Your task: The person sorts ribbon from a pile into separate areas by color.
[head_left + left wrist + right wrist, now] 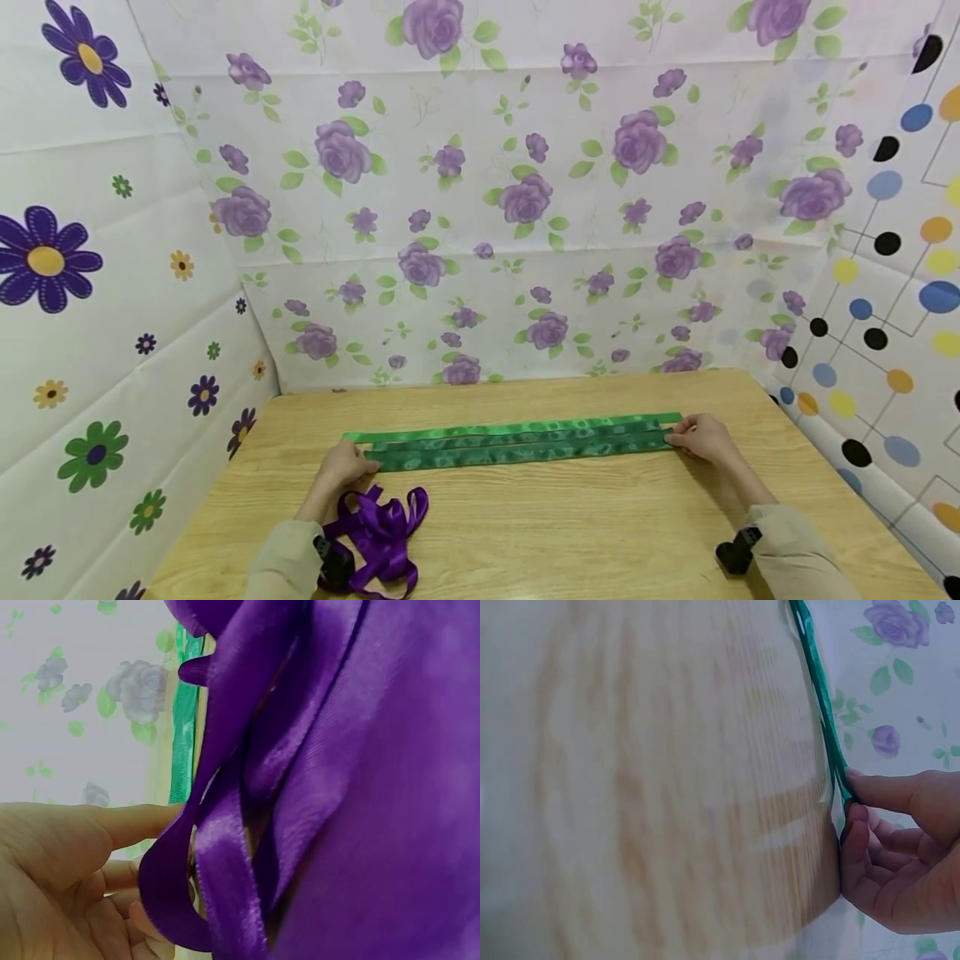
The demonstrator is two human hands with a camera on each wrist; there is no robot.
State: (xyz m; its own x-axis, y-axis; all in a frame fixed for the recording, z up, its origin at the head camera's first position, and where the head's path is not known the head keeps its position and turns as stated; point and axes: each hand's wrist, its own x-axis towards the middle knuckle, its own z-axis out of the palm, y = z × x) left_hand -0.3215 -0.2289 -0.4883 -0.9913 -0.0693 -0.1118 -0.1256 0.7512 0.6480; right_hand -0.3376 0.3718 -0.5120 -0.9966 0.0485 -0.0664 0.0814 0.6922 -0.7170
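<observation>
Dark green ribbon (517, 452) spans our bench (570, 525); we pinch its ends, left hand (345, 467) and right hand (703, 437).

Bright head view, dimmer wrist views (purple ribbon (405, 810) partly blurred)

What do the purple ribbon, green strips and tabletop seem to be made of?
Purple ribbon: likely satin fabric, glossy, with bright highlights along soft loops. Green strips: probably satin ribbon too, given their patchy sheen. Tabletop: wood or printed laminate, smooth-looking, with visible grain.
</observation>
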